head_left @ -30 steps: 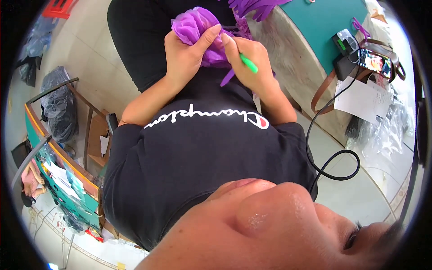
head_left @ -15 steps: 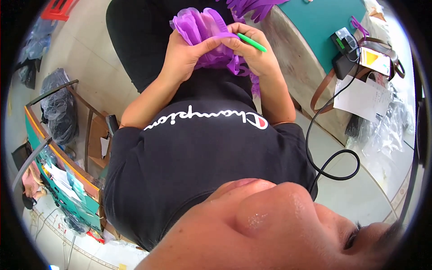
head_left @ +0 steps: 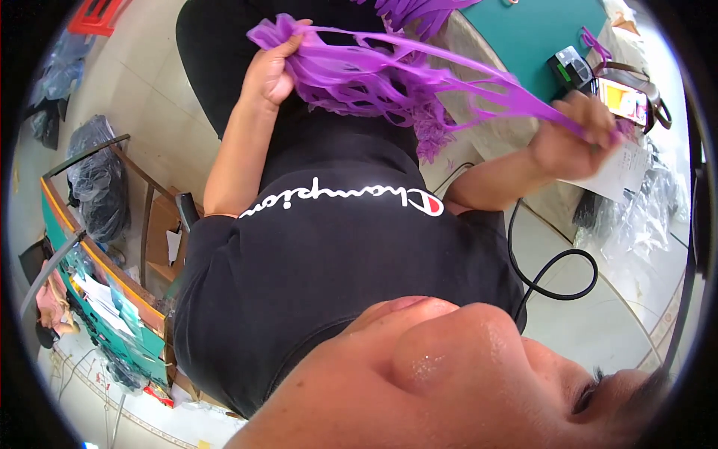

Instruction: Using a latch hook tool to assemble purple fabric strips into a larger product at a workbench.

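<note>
Head view: left hand [head_left: 271, 76] pinching gathered end of purple cloth [head_left: 351, 67] between thumb and fingers; blurred right hand [head_left: 574, 141] gripping other end, fingers curling around it. Slitted cloth stretching between both hands, hanging in front of black shirt [head_left: 344, 247]. Beyond, green tabletop [head_left: 535, 45] carrying more purple strips [head_left: 437, 13] at edge; lit phone [head_left: 623, 102] lying near right hand.

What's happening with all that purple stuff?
A person has thin purple stuff stretched out between two hands. The left hand grips its bunched end; the right hand, blurred, holds the narrow end out to the side. Frilly bits show below it, and purple strips lie by the green table's edge.
</note>
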`<state>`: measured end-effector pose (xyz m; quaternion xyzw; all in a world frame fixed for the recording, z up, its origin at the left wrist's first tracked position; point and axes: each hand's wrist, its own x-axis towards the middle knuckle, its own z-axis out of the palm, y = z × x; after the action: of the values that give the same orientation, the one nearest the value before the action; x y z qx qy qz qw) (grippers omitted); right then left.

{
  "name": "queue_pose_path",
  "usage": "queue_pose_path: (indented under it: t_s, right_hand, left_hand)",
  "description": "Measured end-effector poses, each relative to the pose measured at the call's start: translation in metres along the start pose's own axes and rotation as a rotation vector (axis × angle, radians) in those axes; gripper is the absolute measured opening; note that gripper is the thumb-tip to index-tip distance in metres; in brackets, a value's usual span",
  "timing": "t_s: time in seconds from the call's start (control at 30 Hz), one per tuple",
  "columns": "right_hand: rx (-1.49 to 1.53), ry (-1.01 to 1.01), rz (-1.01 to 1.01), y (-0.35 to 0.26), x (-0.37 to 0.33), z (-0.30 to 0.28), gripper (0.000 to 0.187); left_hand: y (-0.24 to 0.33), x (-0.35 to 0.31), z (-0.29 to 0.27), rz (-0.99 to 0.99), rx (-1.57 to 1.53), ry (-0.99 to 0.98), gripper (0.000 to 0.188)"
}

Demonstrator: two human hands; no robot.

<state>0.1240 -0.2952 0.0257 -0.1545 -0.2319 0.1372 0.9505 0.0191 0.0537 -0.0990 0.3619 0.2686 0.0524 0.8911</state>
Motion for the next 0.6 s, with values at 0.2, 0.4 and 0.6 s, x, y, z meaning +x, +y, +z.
queue_pose_path:
  t_s: [0.2, 0.4, 0.6]
  right_hand:
    - [-0.153, 0.003, -0.211, -0.036, 0.005, -0.010, 0.014]
    - [-0.452, 0.134, 0.232, 0.082, -0.006, 0.001, 0.027]
    - [-0.319, -0.021, 0.546, 0.137, -0.028, 0.002, 0.033]
  left_hand:
    - [0.015, -0.011, 0.010, -0.201, -0.037, 0.035, 0.028]
    - [0.007, -0.042, 0.049, -0.499, -0.123, -0.311, 0.040]
    - [0.013, -0.069, 0.076, -0.134, 0.102, -0.370, 0.046]
